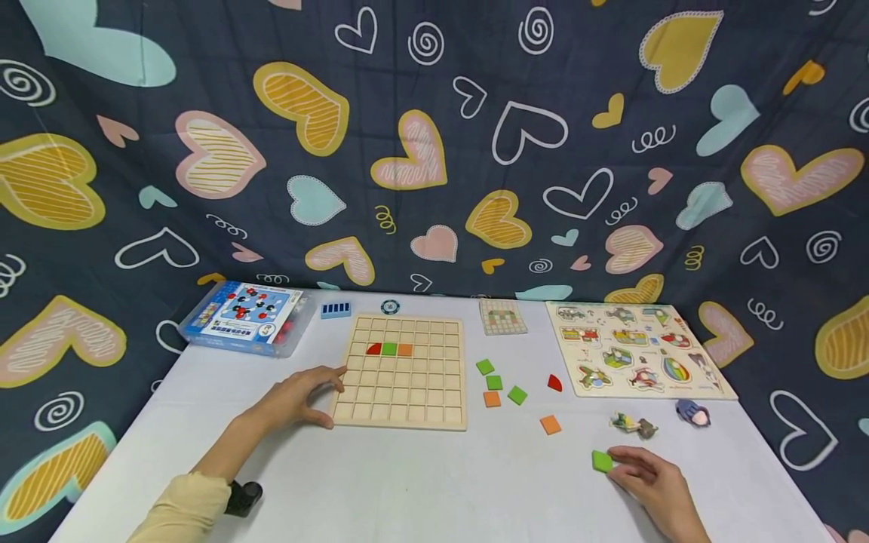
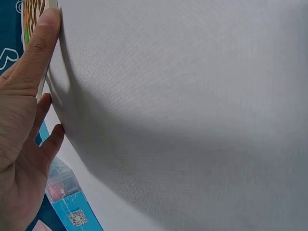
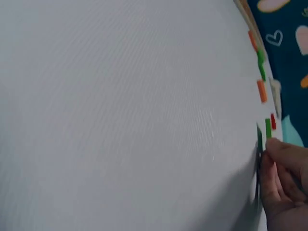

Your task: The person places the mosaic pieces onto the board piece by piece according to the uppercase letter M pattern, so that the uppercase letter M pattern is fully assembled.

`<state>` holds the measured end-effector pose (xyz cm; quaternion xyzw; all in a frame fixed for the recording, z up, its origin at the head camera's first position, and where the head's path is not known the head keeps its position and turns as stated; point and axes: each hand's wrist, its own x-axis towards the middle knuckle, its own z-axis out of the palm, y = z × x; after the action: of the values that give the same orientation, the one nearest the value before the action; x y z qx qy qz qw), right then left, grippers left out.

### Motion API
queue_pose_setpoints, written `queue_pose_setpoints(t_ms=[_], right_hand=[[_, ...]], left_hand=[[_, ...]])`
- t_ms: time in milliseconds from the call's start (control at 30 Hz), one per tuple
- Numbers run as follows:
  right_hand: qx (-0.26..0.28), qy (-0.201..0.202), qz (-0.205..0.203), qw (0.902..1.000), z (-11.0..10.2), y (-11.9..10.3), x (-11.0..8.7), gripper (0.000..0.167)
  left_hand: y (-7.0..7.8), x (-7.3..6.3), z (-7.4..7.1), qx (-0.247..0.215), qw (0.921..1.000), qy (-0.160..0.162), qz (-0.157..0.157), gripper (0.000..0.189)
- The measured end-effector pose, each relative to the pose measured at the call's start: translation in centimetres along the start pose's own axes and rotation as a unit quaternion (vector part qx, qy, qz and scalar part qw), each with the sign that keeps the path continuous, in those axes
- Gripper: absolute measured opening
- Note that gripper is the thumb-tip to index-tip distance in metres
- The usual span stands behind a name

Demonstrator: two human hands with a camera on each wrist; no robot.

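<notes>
The right grip (image 1: 648, 483) pinches a square green tile (image 1: 601, 461) just left of its fingertips, while the board (image 1: 407, 412) lies well apart, leftward and farther forward, beside the left grip (image 1: 299, 398), thumb and fingers spread at its left edge.
</notes>
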<state>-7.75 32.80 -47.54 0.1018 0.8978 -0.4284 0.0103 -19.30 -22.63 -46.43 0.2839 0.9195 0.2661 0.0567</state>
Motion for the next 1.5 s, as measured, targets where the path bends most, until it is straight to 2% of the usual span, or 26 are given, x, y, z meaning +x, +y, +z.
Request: queue_pose_setpoints(t_ms=[233,500,667,900,1100,1300,1500], right_hand=[[0.065,0.027,-0.048,0.9964,2.3,-2.0,0.8,0.032],[0.155,-0.006,-0.072,0.9852,5.0,-5.3,3.7,0.031],[0.187,-0.029,-0.081,0.9785,6.8,-6.8,5.9,0.031],[0.179,-0.047,-0.069,0.9804,9.2,-9.2,8.9,0.03],[0.16,-0.062,-0.082,0.9817,10.8,-11.3,11.3,0.03],[0.125,-0.081,-0.11,0.9827,12.5,-13.2,13.6,0.028],[0.109,-0.115,-0.166,0.9732,14.1,-14.6,15.0,0.027]], left_hand=[[0.0,0.0,0.0,-0.004,1.0,-0.002,-0.001,0.05],[0.2,-0.1,-0.1,-0.002,1.0,-0.004,-0.009,0.05],[0.3,-0.1,-0.1,-0.005,0.9999,-0.003,-0.011,0.049],[0.2,-0.1,0.0,-0.004,1.0,-0.002,-0.009,0.05],[0.1,0.0,0.0,-0.003,1.0,-0.002,-0.006,0.049],[0.2,0.0,0.0,0.003,0.9999,-0.006,-0.01,0.049],[0.2,0.0,0.0,0.003,0.9999,-0.005,-0.013,0.049]])
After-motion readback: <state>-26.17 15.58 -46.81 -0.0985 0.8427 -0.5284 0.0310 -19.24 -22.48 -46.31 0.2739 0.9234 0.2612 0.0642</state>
